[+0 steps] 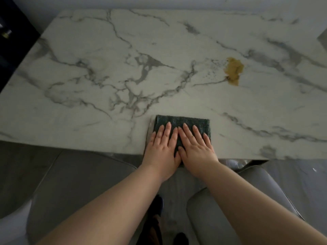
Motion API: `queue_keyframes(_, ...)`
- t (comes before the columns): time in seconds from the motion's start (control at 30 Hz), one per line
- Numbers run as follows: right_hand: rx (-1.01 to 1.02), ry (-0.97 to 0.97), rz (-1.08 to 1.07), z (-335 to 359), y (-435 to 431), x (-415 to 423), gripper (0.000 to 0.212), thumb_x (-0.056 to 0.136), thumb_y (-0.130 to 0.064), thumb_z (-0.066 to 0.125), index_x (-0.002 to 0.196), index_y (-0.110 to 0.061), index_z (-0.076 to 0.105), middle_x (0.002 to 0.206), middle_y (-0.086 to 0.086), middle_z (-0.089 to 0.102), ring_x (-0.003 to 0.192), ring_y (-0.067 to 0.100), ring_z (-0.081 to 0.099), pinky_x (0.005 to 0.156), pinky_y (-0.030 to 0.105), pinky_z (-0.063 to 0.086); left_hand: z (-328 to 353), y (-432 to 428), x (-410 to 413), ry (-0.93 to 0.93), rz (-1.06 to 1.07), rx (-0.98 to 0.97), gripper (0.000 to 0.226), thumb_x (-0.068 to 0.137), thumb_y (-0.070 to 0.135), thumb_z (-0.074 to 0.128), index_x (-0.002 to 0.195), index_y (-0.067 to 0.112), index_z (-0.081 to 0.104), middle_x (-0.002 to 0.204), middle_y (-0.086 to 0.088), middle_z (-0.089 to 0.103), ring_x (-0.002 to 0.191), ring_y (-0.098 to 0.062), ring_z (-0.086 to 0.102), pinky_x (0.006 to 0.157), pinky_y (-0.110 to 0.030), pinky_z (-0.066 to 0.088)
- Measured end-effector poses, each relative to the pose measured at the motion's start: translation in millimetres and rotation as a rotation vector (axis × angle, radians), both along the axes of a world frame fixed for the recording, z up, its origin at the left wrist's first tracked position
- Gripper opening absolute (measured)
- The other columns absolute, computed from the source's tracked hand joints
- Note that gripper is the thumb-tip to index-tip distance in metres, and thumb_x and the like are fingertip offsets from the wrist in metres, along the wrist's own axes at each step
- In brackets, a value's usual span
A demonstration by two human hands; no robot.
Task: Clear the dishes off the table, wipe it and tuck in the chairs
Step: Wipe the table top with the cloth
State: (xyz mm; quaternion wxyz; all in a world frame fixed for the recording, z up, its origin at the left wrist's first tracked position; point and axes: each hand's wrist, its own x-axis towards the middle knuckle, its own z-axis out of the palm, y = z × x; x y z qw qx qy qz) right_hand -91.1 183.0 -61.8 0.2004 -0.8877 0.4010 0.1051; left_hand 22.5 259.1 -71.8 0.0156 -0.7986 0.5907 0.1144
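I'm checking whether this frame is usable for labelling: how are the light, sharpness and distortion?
Head view: dim, flat light with no glare on the marble table; the whole frame is slightly soft; wide-angle bending curves the table's edges; the yellow-brown stain and the dark cloth under the left hand and right hand remain readable.

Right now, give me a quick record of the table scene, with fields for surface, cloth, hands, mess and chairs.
surface: white marble-pattern tabletop with grey veins, no dishes in view
cloth: dark green folded rectangular cloth, flat at the near table edge
left hand: palm down, fingers spread on the cloth
right hand: palm down on the cloth, beside the left
mess: yellowish-brown smear with dark specks to its left, far right of the cloth, not yet wiped
chairs: grey padded chairs below the near edge, either side of the person
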Motion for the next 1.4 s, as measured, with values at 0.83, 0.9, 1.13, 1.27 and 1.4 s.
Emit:
queue_keyframes(0.83,-0.019,-0.017,0.100,-5.2,-44.2,37.3,0.061,0.100,-0.041,0.026,0.152,-0.035,-0.004,0.160,-0.013,-0.013,0.148,0.015,-0.012,0.118,0.040,-0.003,-4.0,-25.3,37.3,0.044,0.077,0.021,0.061,0.102,0.046,0.016,0.154,0.024,-0.007,0.162,0.000,-0.015,0.150,-0.019,-0.007,0.121,-0.036,0.000)
queue_keyframes(0.9,-0.023,-0.019,0.120,-3.8,-31.3,21.6,0.061,0.100,-0.041,0.026,0.152,-0.036,-0.004,0.160,-0.015,-0.013,0.148,0.014,-0.011,0.118,0.039,-0.003,-5.2,-10.2,21.2,0.048,0.090,0.016,0.062,0.102,0.046,0.016,0.154,0.024,-0.008,0.162,0.000,-0.016,0.150,-0.019,-0.007,0.121,-0.035,0.000)
queue_keyframes(1.13,0.037,-0.007,0.150,2.3,-2.7,12.5,0.061,0.100,-0.043,0.025,0.152,-0.035,-0.006,0.159,-0.016,-0.014,0.147,0.015,-0.015,0.118,0.041,-0.007,-8.3,24.8,9.7,0.025,0.085,-0.015,0.074,0.087,0.050,0.000,0.155,0.024,0.007,0.163,0.002,0.005,0.150,-0.017,0.010,0.119,-0.032,0.011)
queue_keyframes(1.27,0.063,-0.057,0.225,2.6,16.8,68.1,0.060,0.100,-0.041,0.026,0.153,-0.033,-0.002,0.160,-0.015,-0.011,0.147,0.016,-0.014,0.117,0.043,-0.009,-15.3,50.0,53.3,-0.045,0.220,-0.095,0.061,0.091,0.039,0.031,0.145,0.014,0.043,0.152,-0.008,0.040,0.137,-0.026,0.043,0.109,-0.034,0.028)
queue_keyframes(1.4,0.069,-0.072,0.277,-0.2,27.6,99.7,0.059,0.101,-0.040,0.022,0.153,-0.032,-0.003,0.159,-0.016,-0.012,0.147,0.014,-0.016,0.116,0.043,-0.013,-9.6,61.8,75.8,-0.055,0.251,-0.045,0.069,0.090,0.044,0.018,0.149,0.012,0.033,0.157,-0.011,0.028,0.143,-0.030,0.032,0.114,-0.039,0.026)
